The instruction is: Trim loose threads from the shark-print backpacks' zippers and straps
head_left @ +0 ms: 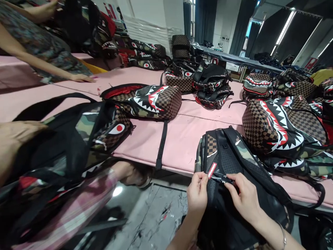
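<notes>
A black backpack (229,156) with checkered and camouflage patches lies at the front edge of the pink table, its strap side up. Over its upper left part, my left hand (198,192) pinches the edge of a small red-and-white tag (212,171). Just to the right, my right hand (243,194) has thumb and forefinger closed on small dark-handled scissors (221,178), whose silver blades point left toward the tag. The blade tips lie close to my left fingertips; whether they touch the tag cannot be made out.
Shark-mouth backpacks (273,128) are piled on the right. More bags (212,81) stand further back on the pink table (182,139). At the left, a person's hand (20,139) rests on another backpack (88,128); a second person's hand (82,77) lies on the table behind.
</notes>
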Tool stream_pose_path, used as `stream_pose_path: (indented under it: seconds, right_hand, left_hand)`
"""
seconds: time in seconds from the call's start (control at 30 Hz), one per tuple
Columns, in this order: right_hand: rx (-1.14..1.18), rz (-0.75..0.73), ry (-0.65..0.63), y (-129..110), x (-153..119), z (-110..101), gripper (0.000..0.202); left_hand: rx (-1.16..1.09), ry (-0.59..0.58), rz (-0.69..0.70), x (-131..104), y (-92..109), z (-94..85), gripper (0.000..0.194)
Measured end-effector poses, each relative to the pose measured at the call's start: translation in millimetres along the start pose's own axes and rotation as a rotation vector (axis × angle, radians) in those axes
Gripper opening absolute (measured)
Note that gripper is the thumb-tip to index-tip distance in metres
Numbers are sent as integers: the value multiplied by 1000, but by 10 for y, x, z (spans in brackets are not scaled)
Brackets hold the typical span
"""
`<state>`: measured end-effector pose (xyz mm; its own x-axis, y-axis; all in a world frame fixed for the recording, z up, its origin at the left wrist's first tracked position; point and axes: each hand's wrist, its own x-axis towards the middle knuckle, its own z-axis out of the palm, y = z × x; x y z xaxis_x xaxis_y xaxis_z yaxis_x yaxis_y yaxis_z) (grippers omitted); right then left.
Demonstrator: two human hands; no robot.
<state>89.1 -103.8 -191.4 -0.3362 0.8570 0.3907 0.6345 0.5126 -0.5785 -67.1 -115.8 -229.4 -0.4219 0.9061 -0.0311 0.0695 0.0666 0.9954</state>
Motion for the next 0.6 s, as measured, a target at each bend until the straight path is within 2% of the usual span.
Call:
stream_pose_path:
  seconds: [0.1,0.23,0.37,0.5,0.6]
  right_hand:
    - [-168,-109,-7,-24,-40,13,17]
    - [-358,-159,18,-88,-28,73,23]
    - [-423,-200,42,-128,-19,118,25]
    - [-354,-191,70,-82,-41,135,23]
    - [-166,-126,78,-9,-77,73,19]
  left_hand:
    - [29,-9,30,-17,41,27,20]
    - [110,-7,75,-46,83,29,20]
    - [103,43,60,-71,48,43,21]
    - [-181,105,-91,-81,9,99,28]
    - [-421,180,-160,-46,-15,44,31]
